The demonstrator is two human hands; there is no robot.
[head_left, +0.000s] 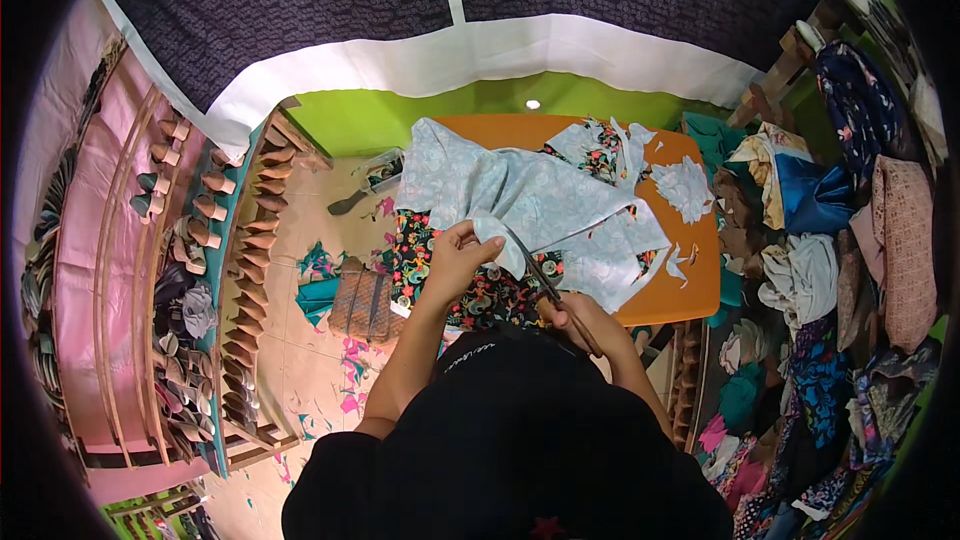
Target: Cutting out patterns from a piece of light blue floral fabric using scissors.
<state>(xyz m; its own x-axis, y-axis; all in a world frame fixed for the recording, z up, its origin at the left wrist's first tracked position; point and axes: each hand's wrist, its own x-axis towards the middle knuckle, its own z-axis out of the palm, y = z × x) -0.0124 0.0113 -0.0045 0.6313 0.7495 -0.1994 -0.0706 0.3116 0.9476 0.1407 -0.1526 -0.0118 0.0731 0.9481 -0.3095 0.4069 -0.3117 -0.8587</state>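
Note:
My left hand (460, 262) pinches the edge of a small pale piece of fabric (500, 243) over the near side of the table. In my right hand (590, 324) are dark scissors (550, 288), their blades pointing up and left toward that piece. Under and beyond my hands a large pale blue-white fabric (490, 180) lies rumpled across the table. Dark floral fabric (490, 302) shows beneath it at the near left, and more dark floral fabric (598, 162) lies at the far right. Exactly where the blades meet the cloth is too small to tell.
Pale offcuts (683, 188) lie on the orange table (690, 290). Racks of shoe lasts (255, 270) stand at the left. Heaped fabrics (800, 275) crowd the right side. A brown woven piece (362, 300) and colourful scraps (352, 370) lie on the floor.

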